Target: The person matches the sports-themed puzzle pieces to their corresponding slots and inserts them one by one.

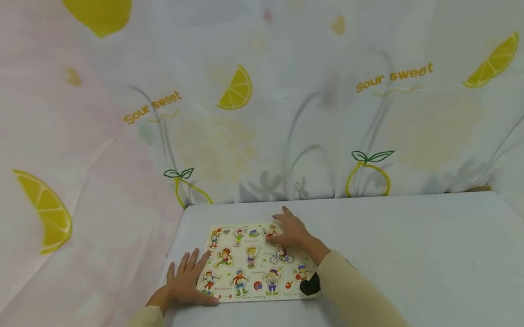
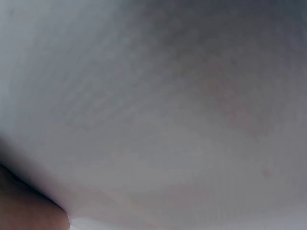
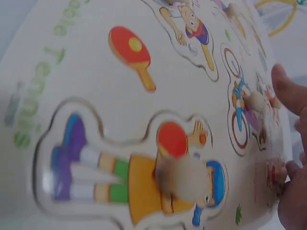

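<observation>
A cream wooden knob puzzle board (image 1: 237,259) lies flat on the white table, its cut-out places filled with cartoon sports figures. My left hand (image 1: 187,282) rests at the board's left edge with its fingers spread. At the upper right corner is my right hand (image 1: 295,231), fingers extended beside a figure piece (image 1: 270,234) it partly covers. Close up in the right wrist view are a table tennis player piece (image 3: 144,187) with a round wooden knob and a cyclist piece (image 3: 242,112). The left wrist view catches only blurred white cloth and a bit of hand (image 2: 31,211).
The white-covered table (image 1: 430,268) extends to the right of the board. Behind it and at the sides hangs a pale curtain (image 1: 259,146) printed with lemons and words. A dark band (image 1: 310,285) on the right sleeve overlaps the board's lower right corner.
</observation>
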A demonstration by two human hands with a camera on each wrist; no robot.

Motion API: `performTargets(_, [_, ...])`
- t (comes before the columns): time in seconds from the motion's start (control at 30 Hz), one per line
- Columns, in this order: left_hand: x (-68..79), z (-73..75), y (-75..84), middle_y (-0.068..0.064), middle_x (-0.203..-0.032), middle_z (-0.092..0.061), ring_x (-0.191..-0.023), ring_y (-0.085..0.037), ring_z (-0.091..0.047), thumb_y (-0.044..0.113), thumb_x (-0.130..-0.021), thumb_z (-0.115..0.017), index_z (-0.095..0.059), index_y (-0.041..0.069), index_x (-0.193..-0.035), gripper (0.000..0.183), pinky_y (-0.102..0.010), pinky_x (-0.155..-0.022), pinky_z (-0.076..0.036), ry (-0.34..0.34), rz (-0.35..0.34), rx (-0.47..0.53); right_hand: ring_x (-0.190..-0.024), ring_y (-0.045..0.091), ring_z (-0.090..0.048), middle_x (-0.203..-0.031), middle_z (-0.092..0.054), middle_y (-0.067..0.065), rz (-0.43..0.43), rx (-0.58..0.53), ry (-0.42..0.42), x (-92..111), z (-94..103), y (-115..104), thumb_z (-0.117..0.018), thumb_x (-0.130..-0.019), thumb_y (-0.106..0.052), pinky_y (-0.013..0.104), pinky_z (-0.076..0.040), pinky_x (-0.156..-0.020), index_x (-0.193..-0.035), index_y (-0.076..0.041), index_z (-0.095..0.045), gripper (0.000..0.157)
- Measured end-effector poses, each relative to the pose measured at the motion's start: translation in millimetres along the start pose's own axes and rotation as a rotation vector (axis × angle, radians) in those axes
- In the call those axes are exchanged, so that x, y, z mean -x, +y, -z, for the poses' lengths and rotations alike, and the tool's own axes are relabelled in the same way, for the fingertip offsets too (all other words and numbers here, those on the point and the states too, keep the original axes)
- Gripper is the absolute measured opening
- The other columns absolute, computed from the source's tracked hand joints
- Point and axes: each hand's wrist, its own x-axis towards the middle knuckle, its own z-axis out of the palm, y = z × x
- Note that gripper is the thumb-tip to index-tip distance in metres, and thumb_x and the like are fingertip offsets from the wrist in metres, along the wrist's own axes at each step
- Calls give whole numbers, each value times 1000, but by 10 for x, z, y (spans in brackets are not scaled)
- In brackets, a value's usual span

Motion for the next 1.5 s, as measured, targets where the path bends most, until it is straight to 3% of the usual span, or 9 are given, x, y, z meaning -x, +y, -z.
performTargets(0.13, [1,-58,-39,-20,-166,1,-151,-46,5,82,-53,-75,-12,17,-160,140,-71,-112,11,-18,24,-40,-150,43,-20,-166,-7,21,30,90,-32,105,75,101,-70,-85,-55,61,-24,-117,-157,-12,-27,94])
performTargets(0.3, [33,3,-16,-21,-166,1,-150,-47,6,83,-53,-75,-12,16,-160,141,-70,-112,13,-19,21,-29,-153,39,-9,-167,3,16,88,267,-30,186,213,222,-47,-90,-72,61,-10,-121,-160,-22,-17,92])
performTargets(0.43, [44,56,7,-23,-165,2,-150,-48,8,83,-53,-74,-11,15,-160,141,-71,-111,15,-15,12,-3,-152,41,-12,-166,-1,19,115,295,-6,275,409,270,-46,-93,-67,63,-9,-120,-159,-20,-22,85])
performTargets(0.7, [20,-4,-64,-24,-165,0,-149,-49,4,79,-54,-77,-14,12,-159,140,-72,-111,13,10,21,-28,-151,42,-15,-166,-1,21,169,445,31,440,702,448,-49,-96,-59,63,-10,-119,-159,-20,-21,79])
performTargets(0.8, [24,13,-40,-23,-165,2,-150,-48,6,81,-55,-75,-11,14,-159,140,-71,-112,13,-10,20,-36,-151,42,-16,-166,-1,20,168,484,37,513,790,539,-50,-96,-58,63,-10,-119,-159,-19,-23,78])
performTargets(1.03, [110,126,116,-29,-163,0,-148,-53,5,74,-57,-80,-14,9,-159,137,-74,-110,12,-30,2,15,-152,39,-13,-167,2,15,162,584,20,640,907,733,-46,-95,-62,62,-8,-121,-159,-24,-21,79])
performTargets(1.17, [102,101,124,-26,-164,2,-149,-51,7,78,-56,-77,-12,11,-159,139,-72,-111,13,-35,7,6,-151,40,-16,-167,-2,17,185,600,14,709,966,785,-49,-94,-61,63,-10,-120,-158,-22,-27,78])
performTargets(1.33, [44,38,83,-23,-165,3,-150,-48,8,85,-54,-72,-10,15,-160,141,-71,-111,15,-21,-2,-4,-152,38,-13,-167,-1,16,182,625,-11,779,1036,810,-47,-94,-64,62,-8,-121,-159,-23,-23,80])
performTargets(1.5, [-14,19,60,-23,-165,2,-150,-49,7,83,-54,-74,-11,15,-160,140,-72,-111,14,-15,1,-16,-150,38,-22,-167,-8,16,275,622,-3,836,1069,840,-57,-87,-68,61,-14,-120,-157,-21,-29,89])
